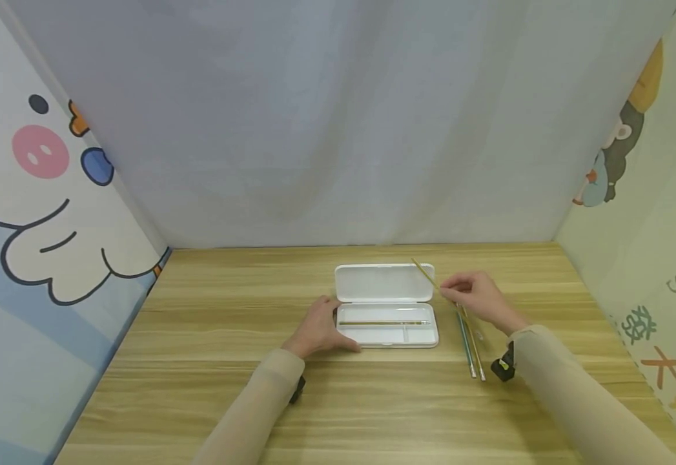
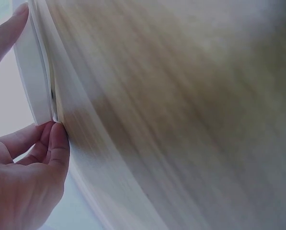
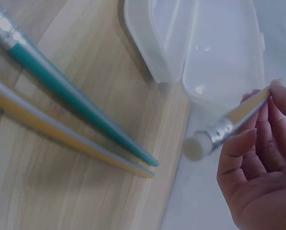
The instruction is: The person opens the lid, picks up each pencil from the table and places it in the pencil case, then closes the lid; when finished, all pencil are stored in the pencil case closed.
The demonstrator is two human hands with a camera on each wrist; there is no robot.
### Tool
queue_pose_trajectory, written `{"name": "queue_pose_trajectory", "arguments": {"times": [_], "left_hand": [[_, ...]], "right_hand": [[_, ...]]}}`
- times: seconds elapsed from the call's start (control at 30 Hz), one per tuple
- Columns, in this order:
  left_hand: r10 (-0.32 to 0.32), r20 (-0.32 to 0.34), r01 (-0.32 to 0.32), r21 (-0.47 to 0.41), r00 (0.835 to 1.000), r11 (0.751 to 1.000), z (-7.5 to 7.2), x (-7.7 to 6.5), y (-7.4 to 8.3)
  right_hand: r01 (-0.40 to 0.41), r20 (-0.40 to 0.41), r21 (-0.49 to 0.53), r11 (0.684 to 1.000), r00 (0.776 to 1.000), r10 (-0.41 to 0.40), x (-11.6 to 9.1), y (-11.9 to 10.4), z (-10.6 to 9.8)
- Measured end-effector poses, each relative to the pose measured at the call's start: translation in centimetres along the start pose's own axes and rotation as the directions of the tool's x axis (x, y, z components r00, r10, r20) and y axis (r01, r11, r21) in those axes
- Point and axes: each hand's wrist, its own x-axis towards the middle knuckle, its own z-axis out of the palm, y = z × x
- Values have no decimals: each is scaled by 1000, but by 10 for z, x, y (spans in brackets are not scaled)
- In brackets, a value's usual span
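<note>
A white pencil case (image 1: 372, 334) lies open on the table, its lid (image 1: 381, 283) tilted back. One yellow pencil (image 1: 367, 323) rests lengthwise inside it. My left hand (image 1: 317, 328) grips the case's left end, thumb at the front edge and fingers round the back corner. To the right of the case, my right hand (image 1: 480, 300) pinches another yellow pencil (image 1: 423, 272) between thumb and fingers. That pencil slants in the air, overlapping the lid in the head view; its silver ferrule and pale eraser (image 3: 199, 146) show in the right wrist view.
Right of the case, a green pencil (image 1: 465, 342) and a yellow pencil (image 1: 476, 349) lie side by side, eraser ends toward me. Behind the wood-grain table (image 1: 227, 290) hangs a pale curtain (image 1: 326, 129). Panels with cartoon prints stand on the left and right.
</note>
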Motion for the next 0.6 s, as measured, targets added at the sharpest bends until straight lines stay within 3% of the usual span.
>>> {"name": "queue_pose_trajectory", "arguments": {"times": [0.4,0.6], "left_hand": [[2,-15,-3,-28,1000,1000,-2,-3,1],[16,-15,-16,-1,1000,1000,-1,-1,0]], "right_hand": [[91,52,-88,992,995,-87,14,-6,33],[146,83,-145,979,987,-135,21,-7,48]]}}
